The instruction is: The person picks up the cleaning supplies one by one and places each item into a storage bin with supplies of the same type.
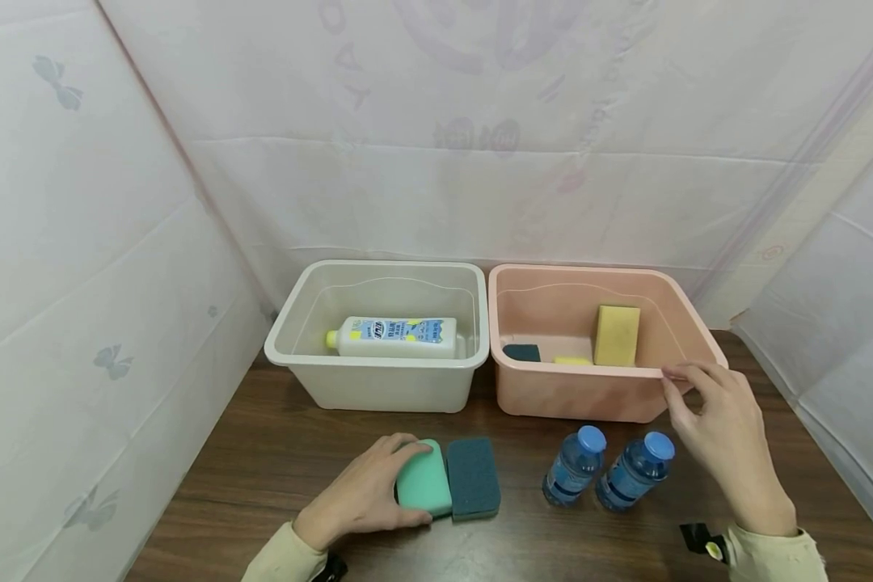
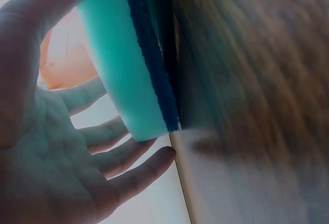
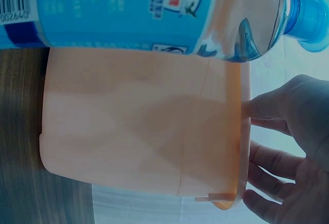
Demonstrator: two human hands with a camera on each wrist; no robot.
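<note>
On the table near the front, my left hand (image 1: pixel 364 491) holds a mint-green sponge (image 1: pixel 423 485) between thumb and fingers. A dark scouring layer (image 2: pixel 151 62) lines the sponge's underside in the left wrist view. Right beside it lies a dark green scouring sponge (image 1: pixel 473 478). At the right, my right hand (image 1: pixel 727 428) pinches the front right rim of a pink bin (image 1: pixel 575 394), thumb outside and fingers over the edge. Inside that bin, a yellow sponge (image 1: pixel 617 335) leans upright, with a dark sponge (image 1: pixel 521 353) and another yellow piece (image 1: pixel 573 361) partly hidden by the front wall.
Left of the pink bin stands a light grey bin (image 1: pixel 385 386) holding a white bottle (image 1: pixel 396 347) with a yellow cap. Two blue-capped water bottles (image 1: pixel 573 469) stand in front of the pink bin, near my right hand. White sheeting (image 1: pixel 378 194) hangs behind and at both sides.
</note>
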